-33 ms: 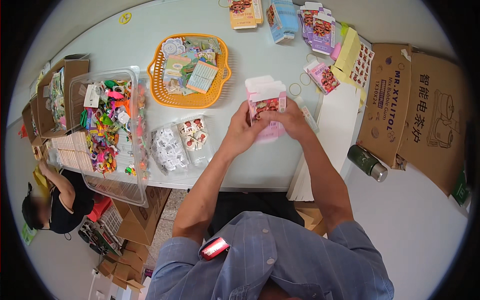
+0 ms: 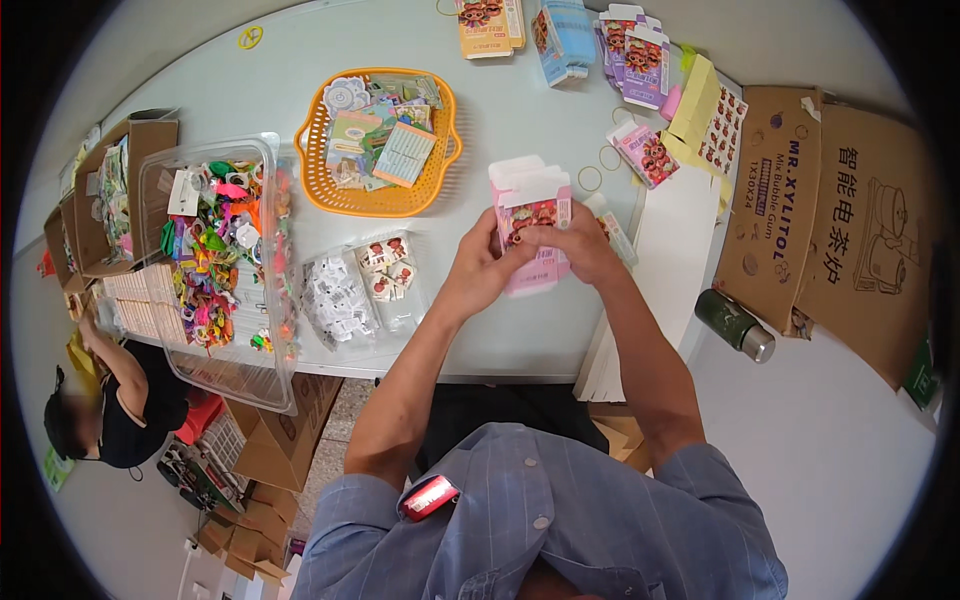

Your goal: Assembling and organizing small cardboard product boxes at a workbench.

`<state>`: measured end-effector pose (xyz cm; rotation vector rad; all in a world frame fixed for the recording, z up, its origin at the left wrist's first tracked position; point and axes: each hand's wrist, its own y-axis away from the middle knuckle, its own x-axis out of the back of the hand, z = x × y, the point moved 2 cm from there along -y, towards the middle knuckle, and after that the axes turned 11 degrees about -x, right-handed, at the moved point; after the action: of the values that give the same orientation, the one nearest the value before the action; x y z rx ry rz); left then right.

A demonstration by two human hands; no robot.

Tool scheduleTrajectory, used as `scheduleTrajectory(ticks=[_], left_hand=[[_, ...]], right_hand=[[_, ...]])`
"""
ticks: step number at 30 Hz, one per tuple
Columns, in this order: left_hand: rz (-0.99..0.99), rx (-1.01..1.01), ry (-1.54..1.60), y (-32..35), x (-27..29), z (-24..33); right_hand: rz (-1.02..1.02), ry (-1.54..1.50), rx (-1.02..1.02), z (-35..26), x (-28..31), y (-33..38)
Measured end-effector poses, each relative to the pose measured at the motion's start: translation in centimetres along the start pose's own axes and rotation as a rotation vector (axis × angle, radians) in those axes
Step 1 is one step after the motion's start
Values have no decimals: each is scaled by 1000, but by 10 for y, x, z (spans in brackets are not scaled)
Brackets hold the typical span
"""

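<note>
Pink-and-white printed cardboard box, white flaps spread at its far end, is held over the pale tabletop between both hands. The left hand pinches its left side, thumb across the front; the right hand likewise pinches the right side. Just beside the right hand lies a pale, partly hidden packet, with a long white layered stack near it. Leftward sit an orange perforated plastic basket of printed cards and a clear plastic tray heaped with colourful trinkets.
</note>
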<state>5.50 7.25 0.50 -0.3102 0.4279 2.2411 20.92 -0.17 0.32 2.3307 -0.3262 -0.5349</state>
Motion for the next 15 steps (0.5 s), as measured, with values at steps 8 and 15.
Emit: scheduleTrajectory(ticks=[8,15], left_hand=[[94,276,433,50,15,-5],[242,230,320,79,23,-20]], right_hand=[[71,45,37,23,-27,24],[55,-29,34,49,-45,39]])
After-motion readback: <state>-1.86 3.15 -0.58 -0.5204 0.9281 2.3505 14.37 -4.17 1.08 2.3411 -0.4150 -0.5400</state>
